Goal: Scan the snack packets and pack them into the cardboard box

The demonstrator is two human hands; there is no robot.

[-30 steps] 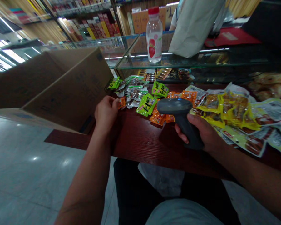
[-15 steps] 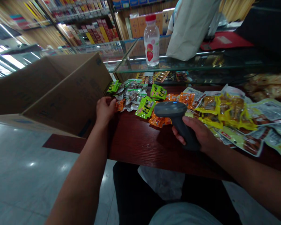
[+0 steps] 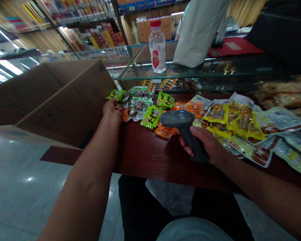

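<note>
My right hand (image 3: 205,143) grips the handle of a dark grey handheld barcode scanner (image 3: 183,129), its head held just above an orange snack packet (image 3: 163,131). My left hand (image 3: 112,112) rests palm down at the near end of a pile of silver-and-green vacuum snack packets (image 3: 137,105), beside a small orange packet (image 3: 125,114). It holds nothing I can see. A bright green packet (image 3: 151,116) lies between my hands. Large yellow-trimmed packets (image 3: 230,117) spread out to the right of the scanner on a dark red wooden counter (image 3: 145,150).
An open cardboard box (image 3: 65,103) stands at the counter's left end, next to my left hand. Behind the packets are a glass display case (image 3: 203,72) and a plastic bottle (image 3: 157,47) on top of it. A person with a pale bag (image 3: 199,35) stands beyond.
My left hand has shifted slightly further along the edge of the packets, beside the box. The scanner stays in my right hand, and the whole view has drifted a little to the right.
</note>
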